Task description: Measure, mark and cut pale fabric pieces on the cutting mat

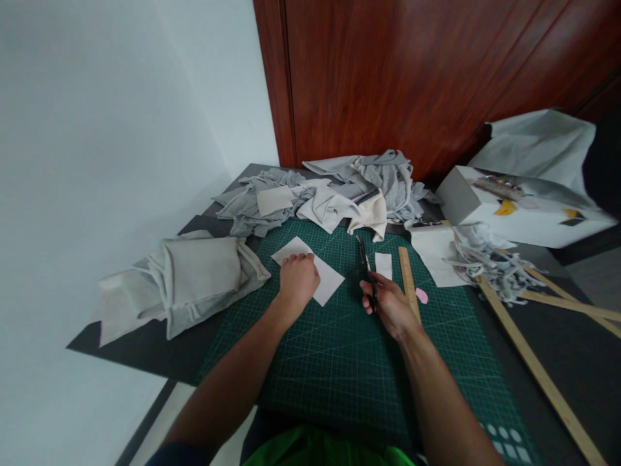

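**Holding scissors (pixel 367 266) in the right hand (pixel 391 303), resting the left hand (pixel 299 279) on a pale rectangular piece (pixel 330 278)**

Clamped in the right hand: the scissors, with fingers wrapped about the dark handles and blades pointing away toward the far side. Curled together in the left hand: fingers lying over the pale rectangular piece. Cannot tell whether pinching it or only pressing down, with the fingertips hidden.

Lying flat under the left hand, set cornerwise on a green cutting mat (pixel 339 369): the pale rectangular piece, apart from the scissors.

Just beside the scissors, to the right: a small white strip (pixel 383 264), then a short wooden ruler (pixel 406 268), then a pink scrap (pixel 422 296).

Farther out, at the left: a folded cloth stack (pixel 201 272), partly over the mat's edge. Along the far edge: heaped grey cloth (pixel 250 204) with a pale square (pixel 274 200) on top, and a cream scrap (pixel 373 212) in front. At the right: a white cloth (pixel 434 259), tangled grey strips (pixel 504 275), long wooden sticks (pixel 543 382) and a white box (pixel 460 197). Beneath all: a dark table (pixel 145 359). Beyond: a reddish wooden panel (pixel 388 77).
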The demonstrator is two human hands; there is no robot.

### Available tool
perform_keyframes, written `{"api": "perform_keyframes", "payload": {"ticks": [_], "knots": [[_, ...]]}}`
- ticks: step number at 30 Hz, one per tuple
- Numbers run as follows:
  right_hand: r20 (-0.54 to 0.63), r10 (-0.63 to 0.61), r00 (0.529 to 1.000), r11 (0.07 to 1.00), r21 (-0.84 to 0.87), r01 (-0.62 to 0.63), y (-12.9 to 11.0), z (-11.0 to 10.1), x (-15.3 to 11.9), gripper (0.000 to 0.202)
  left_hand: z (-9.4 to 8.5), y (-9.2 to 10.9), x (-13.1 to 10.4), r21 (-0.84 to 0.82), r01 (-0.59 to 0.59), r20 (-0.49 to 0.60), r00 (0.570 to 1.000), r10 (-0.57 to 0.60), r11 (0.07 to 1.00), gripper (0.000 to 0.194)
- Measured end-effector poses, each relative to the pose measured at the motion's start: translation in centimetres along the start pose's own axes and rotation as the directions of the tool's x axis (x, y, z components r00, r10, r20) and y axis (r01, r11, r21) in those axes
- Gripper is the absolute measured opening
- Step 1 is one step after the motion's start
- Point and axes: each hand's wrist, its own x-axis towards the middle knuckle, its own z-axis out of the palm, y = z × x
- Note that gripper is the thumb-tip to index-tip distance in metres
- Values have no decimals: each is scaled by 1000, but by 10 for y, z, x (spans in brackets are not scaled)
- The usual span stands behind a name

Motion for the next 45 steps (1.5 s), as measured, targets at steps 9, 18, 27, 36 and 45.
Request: {"api": "perform_keyframes", "payload": {"ticks": [9,18,27,36,45], "knots": [[41,55,998,998,-22,-54,-3,4,-4,44,22,-10,5,-183,-156,145,972,183,971,51],[30,97,995,995,-1,-97,1,23,-15,43,16,-20,18,-209,-299,45,948,315,931,17],[47,156,987,988,-26,-155,12,25,-45,63,9,-13,9,-148,-384,95,912,399,912,24],[65,190,980,981,-51,-187,21,12,-71,73,2,1,2,-50,-341,139,929,344,939,28],[65,199,978,979,-53,-196,19,18,-76,75,1,8,-3,-4,-335,157,930,331,942,28]]}}
